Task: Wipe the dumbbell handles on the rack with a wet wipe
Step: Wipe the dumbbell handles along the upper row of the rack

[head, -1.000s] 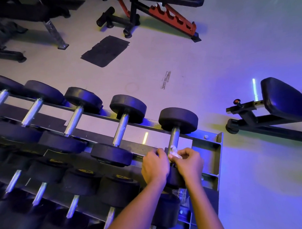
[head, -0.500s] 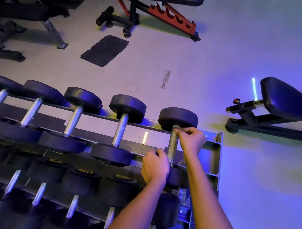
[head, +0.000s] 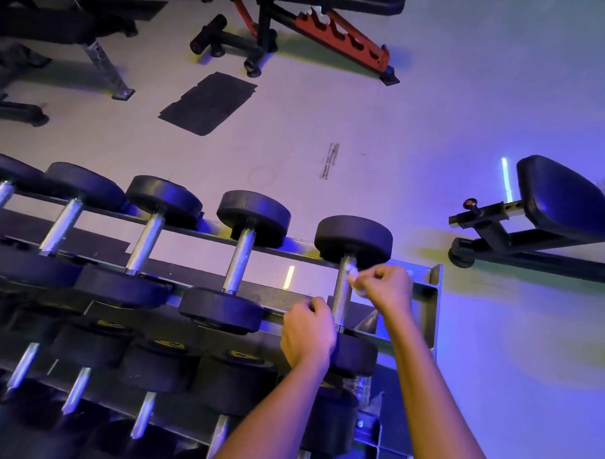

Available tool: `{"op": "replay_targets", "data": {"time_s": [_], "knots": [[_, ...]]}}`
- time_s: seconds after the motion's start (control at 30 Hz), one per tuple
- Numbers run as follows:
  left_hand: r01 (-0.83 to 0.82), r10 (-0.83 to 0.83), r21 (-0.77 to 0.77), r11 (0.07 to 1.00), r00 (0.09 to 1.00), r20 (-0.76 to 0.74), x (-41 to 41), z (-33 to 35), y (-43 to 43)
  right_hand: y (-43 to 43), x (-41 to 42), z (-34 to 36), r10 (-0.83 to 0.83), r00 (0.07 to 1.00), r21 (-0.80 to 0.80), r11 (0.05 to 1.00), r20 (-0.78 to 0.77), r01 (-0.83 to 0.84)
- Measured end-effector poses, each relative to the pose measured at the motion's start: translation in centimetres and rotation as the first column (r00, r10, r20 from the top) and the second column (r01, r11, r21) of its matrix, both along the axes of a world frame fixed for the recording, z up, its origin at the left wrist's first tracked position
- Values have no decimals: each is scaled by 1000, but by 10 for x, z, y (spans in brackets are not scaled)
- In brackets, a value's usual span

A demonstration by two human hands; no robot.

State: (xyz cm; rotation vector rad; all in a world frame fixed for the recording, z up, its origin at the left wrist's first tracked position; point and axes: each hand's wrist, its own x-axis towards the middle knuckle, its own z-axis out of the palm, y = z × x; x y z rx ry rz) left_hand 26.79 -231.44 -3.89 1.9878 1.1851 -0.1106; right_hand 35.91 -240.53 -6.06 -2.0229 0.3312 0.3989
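Observation:
A tiered dumbbell rack (head: pixel 430 293) holds rows of black dumbbells with metal handles. The rightmost dumbbell (head: pixel 354 241) on the top tier has a knurled silver handle (head: pixel 341 296). My right hand (head: pixel 387 286) pinches a small white wet wipe (head: pixel 352 270) against the upper end of that handle, just below the far weight head. My left hand (head: pixel 310 335) is curled at the lower left of the same handle, next to the near weight head; whether it grips the handle is not plain.
Other dumbbells (head: pixel 252 217) fill the top tier to the left, with more on lower tiers. A red and black bench (head: pixel 338 29) stands on the floor beyond, a dark mat (head: pixel 209 102) lies near it, and a padded bench (head: pixel 564 196) is at the right.
My right hand has moved from the lower part of the handle up to its far end with the wipe. My left hand has stayed at the lower left of the handle.

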Motion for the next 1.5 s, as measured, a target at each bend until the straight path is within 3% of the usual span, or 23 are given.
{"op": "replay_targets", "data": {"time_s": [0.1, 0.2, 0.33, 0.47, 0.57, 0.7, 0.8, 0.97, 1.23, 1.33, 1.5], "knots": [[-1, 1, 9, 1000, 1000, 8, 0, -1, 0, -8, -33, -3, 199, 972, -74, 975, -122, -209], [12, -11, 17, 1000, 1000, -13, 1, 0, 0, -7, -51, -6, 213, 969, -143, 963, -123, -230], [6, -6, 9, 1000, 1000, -10, 1, 0, 0, -9, -44, -3, 223, 963, -79, 968, -154, -237], [-5, 5, -2, 1000, 1000, 4, 1, -3, 0, -12, -46, -4, 280, 955, -158, 943, -101, -293], [-14, 14, -3, 1000, 1000, 7, 1, -4, -1, -11, -51, -9, 215, 973, -130, 966, -79, -224], [-9, 9, 1, 1000, 1000, 3, 1, 0, -2, -12, -49, -21, -32, 980, 102, 993, -198, 53], [-12, 12, -21, 1000, 1000, 16, 1, 0, -1, -6, -25, -25, -211, 950, 258, 928, -228, 268], [-22, 23, -39, 999, 999, 26, 0, -5, 1, 3, 23, -30, -296, 929, 389, 847, -222, 363], [-18, 18, 13, 1000, 1000, -9, 2, -3, 0, -17, -57, -31, -42, 965, 248, 963, -258, 108], [-18, 19, 20, 1000, 1000, -21, 2, -2, -1, -8, -58, -22, -46, 988, 126, 990, -146, 64], [-30, 30, -13, 999, 1000, 5, 2, -2, -1, 22, -19, 0, -182, 974, -19, 982, 136, 186]]}}
